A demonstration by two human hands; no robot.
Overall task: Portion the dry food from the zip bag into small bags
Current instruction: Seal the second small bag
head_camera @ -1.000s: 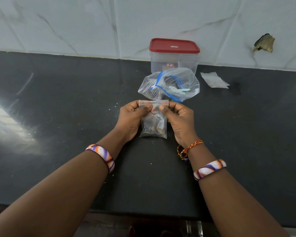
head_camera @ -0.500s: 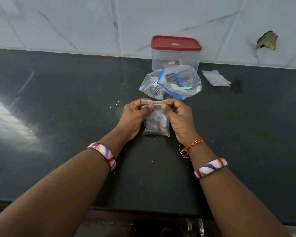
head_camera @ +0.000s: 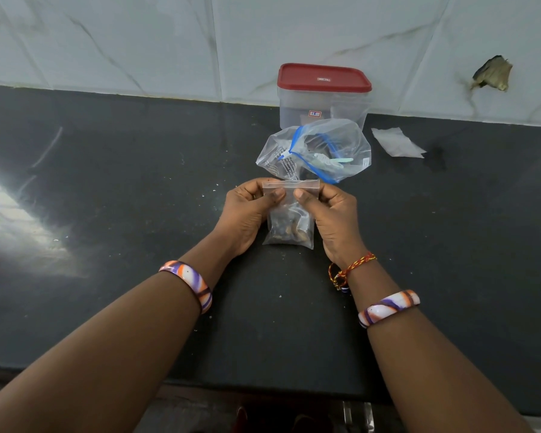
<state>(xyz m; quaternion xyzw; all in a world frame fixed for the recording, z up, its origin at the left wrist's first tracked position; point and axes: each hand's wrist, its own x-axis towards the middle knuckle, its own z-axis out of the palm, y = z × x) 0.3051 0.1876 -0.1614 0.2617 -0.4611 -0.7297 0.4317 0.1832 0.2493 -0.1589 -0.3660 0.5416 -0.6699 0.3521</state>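
Counter point(head_camera: 107, 214): dark, speckled stone slab running to a pale marbled tile wall point(head_camera: 169, 35), scattered with pale crumbs and a bright glare patch on the left
Container point(head_camera: 324, 98): clear plastic box with a red lid, standing against the wall at the back of the counter
Zip bag point(head_camera: 317, 151): crumpled clear bag with a blue zip strip, lying just in front of the container, its mouth gaping; something pale green shows inside
Left hand point(head_camera: 247, 214): fingers curled, thumb pressed on the upper left edge of the small bag, pinching it
Right hand point(head_camera: 333, 214): fingers curled, thumb on the upper right edge of the same bag, pinching it
Small bag point(head_camera: 289, 214): clear, held upright between both hands just in front of the zip bag, its bottom edge at or near the counter; whether its top strip is sealed cannot be told
Dry food point(head_camera: 289, 231): brown pieces gathered in the bottom of the small bag
Flat clear bag point(head_camera: 395, 142): lying on the counter to the right of the zip bag, apart from it
Bangles: striped orange, purple and white, one on each forearm; a red and yellow thread band on the right wrist
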